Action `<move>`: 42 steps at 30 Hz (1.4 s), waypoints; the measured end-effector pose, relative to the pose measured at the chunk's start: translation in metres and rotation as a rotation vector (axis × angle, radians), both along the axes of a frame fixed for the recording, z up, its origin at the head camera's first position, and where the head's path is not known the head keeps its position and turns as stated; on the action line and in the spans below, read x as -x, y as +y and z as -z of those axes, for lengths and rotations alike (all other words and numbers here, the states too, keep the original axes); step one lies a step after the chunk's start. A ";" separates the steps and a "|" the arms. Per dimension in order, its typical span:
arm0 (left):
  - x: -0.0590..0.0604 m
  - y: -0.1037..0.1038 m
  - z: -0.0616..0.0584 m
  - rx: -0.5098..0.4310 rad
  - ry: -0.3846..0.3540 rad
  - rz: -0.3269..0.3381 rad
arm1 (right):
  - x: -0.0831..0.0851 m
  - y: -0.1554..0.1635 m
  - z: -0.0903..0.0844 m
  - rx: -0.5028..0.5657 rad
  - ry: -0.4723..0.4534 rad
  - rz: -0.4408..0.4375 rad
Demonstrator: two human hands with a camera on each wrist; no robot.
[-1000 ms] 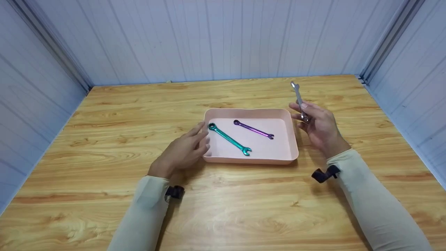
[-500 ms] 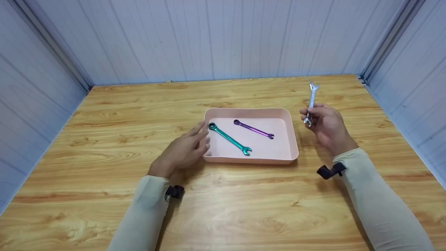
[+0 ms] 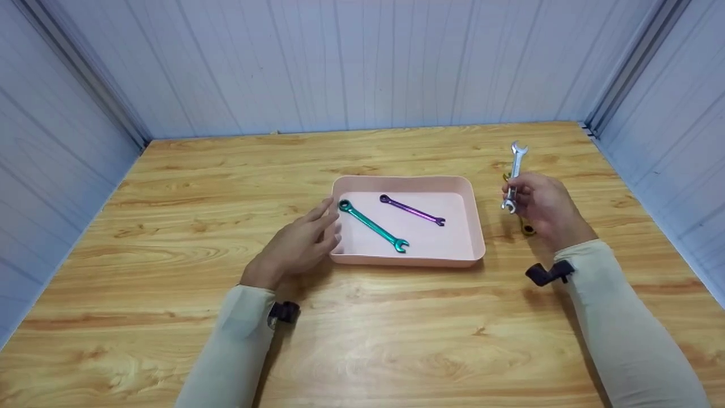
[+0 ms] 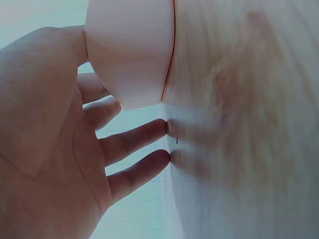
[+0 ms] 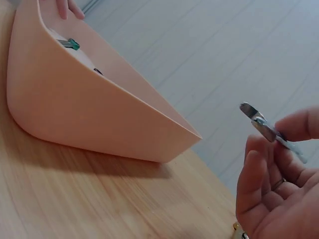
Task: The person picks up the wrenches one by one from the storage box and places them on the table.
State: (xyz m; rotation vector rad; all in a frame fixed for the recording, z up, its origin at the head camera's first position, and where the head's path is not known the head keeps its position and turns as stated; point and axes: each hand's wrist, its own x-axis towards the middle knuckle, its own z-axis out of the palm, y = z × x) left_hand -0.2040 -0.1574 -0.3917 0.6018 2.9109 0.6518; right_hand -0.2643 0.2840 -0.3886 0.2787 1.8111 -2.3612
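Note:
My right hand point(image 3: 542, 208) pinches a silver wrench point(image 3: 514, 175) upright, above the table to the right of the pink tray point(image 3: 474, 212). The same silver wrench point(image 5: 271, 131) shows between fingers and thumb in the right wrist view. A gold wrench point(image 3: 525, 225) lies on the wood under that hand, mostly hidden. Inside the tray lie a teal wrench point(image 3: 373, 225) and a purple wrench point(image 3: 412, 210). My left hand point(image 3: 298, 245) rests with straight fingers against the tray's left wall point(image 4: 129, 55), fingertips point(image 4: 162, 128) on the table.
The wooden table point(image 3: 362, 317) is boxed in by pale blue panel walls point(image 3: 340, 62) at the back and on both sides. Black wrist cameras point(image 3: 546, 273) sit on both sleeves.
My right hand has carried the silver wrench rightward and slightly lower, away from the tray, uncovering part of the gold wrench. The left hand and the tray have stayed still.

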 end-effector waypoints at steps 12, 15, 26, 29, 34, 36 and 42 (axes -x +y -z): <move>0.000 0.001 0.000 0.009 -0.034 -0.034 | 0.001 0.005 -0.002 -0.291 -0.054 -0.025; 0.000 0.001 -0.001 0.000 -0.027 -0.028 | 0.002 0.006 -0.001 -0.353 -0.076 -0.033; 0.001 -0.001 0.000 -0.012 0.003 -0.009 | 0.003 0.005 0.002 -0.624 -0.073 -0.049; 0.000 0.000 0.001 -0.011 -0.001 -0.014 | 0.003 0.005 0.004 -0.698 -0.081 -0.067; 0.000 0.001 0.000 -0.008 -0.003 -0.022 | 0.003 0.007 0.006 -0.790 -0.095 -0.102; 0.000 0.001 0.000 -0.008 0.001 -0.020 | 0.003 0.007 0.007 -0.807 -0.103 -0.114; 0.000 0.000 0.000 -0.009 0.000 -0.015 | 0.004 0.007 0.008 -0.806 -0.110 -0.117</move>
